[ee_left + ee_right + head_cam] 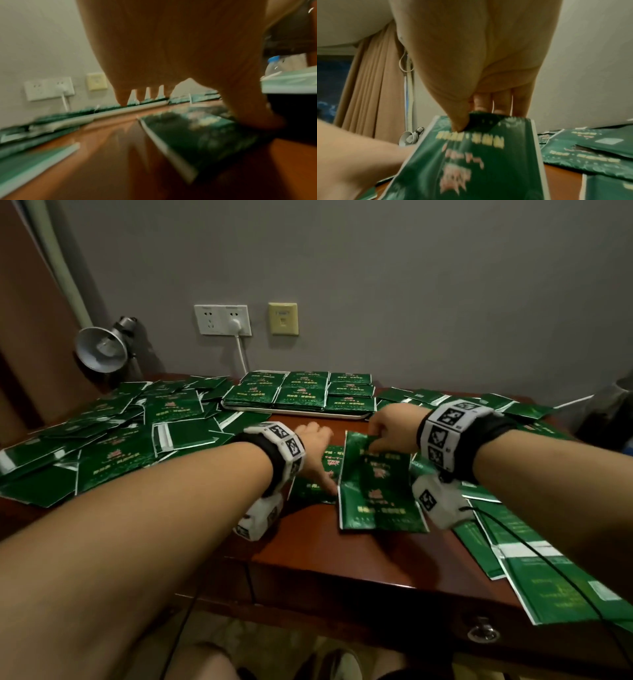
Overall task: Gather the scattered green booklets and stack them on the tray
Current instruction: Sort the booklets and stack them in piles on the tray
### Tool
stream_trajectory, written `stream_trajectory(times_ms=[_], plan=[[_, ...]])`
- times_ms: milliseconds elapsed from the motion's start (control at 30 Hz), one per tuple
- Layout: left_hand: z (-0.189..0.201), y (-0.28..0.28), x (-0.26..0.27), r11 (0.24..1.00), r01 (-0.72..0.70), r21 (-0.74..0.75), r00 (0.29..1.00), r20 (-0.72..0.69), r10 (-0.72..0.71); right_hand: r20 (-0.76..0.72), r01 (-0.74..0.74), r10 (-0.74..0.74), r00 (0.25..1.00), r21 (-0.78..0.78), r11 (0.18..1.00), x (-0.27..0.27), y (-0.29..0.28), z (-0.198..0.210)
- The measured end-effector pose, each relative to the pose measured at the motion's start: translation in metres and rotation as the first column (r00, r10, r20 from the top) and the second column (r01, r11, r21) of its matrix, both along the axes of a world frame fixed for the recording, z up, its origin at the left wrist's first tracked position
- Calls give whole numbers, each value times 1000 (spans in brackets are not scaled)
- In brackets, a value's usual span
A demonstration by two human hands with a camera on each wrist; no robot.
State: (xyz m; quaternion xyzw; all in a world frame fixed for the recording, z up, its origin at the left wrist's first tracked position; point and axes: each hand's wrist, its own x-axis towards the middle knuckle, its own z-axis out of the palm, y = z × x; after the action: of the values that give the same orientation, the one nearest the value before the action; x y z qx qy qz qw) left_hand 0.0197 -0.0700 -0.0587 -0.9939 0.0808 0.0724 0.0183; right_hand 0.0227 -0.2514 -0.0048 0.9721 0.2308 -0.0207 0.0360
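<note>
Head view: right hand (390, 426) pinches the far edge of a green booklet (373, 484), thumb and fingers clamped on it, near end hanging over the worktop (342, 553). Left hand (315, 450) lies flat, fingers straight, on a second booklet (308, 487) that rests on the worktop just left of the held one and partly under it. Tray (308, 413) sits at the back near the wall, carrying neat stacks of booklets (301, 392) in rows. Loose booklets in a heap on the left (113, 433) and spread along the right edge (534, 573), some hanging off the front. Desk lamp (102, 347) at back left, wall socket (222, 320) with a plug in it behind the tray. Drawer knob (483, 633) on the front of the worktop.

Left wrist view: blurred. Left hand (171, 54) spread, fingers (122, 98) extended toward the tray rim (137, 108); thumb side rests on the flat booklet (197, 135). Nothing gripped. Clear bottle with blue cap (272, 65) at far right.

Right wrist view: right hand (471, 67) closed on the top edge of the held booklet (471, 155), thumb on the printed face, fingertips (498, 105) behind it. The booklet is tilted, lifted off the worktop. More booklets (590, 151) lie flat to the right. Curtain (373, 88) and lamp (409, 138) in the background; left forearm (351, 155) at lower left.
</note>
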Motion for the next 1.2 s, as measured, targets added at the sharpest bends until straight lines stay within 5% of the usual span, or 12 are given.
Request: stream_trajectory(times_ms=[267, 500, 767, 1000, 1200], plan=[[-29, 14, 20, 962, -28, -273, 988, -155, -16, -82, 165, -150, 985, 225, 960, 23, 12, -4], [-9, 25, 14, 987, 65, -150, 995, 79, -54, -259, 243, -182, 948, 225, 944, 26, 14, 2], [33, 62, 1, 997, -32, -70, 903, 426, 59, 23, 195, -232, 972, 463, 865, 26, 17, -1], [32, 71, -5, 979, -67, -194, 907, 398, 141, -158, 83, -50, 986, 210, 974, 8, 48, -13], [18, 69, -9, 978, -76, -192, 970, 213, 117, -161, 74, -81, 984, -49, 996, -3, 58, -38]])
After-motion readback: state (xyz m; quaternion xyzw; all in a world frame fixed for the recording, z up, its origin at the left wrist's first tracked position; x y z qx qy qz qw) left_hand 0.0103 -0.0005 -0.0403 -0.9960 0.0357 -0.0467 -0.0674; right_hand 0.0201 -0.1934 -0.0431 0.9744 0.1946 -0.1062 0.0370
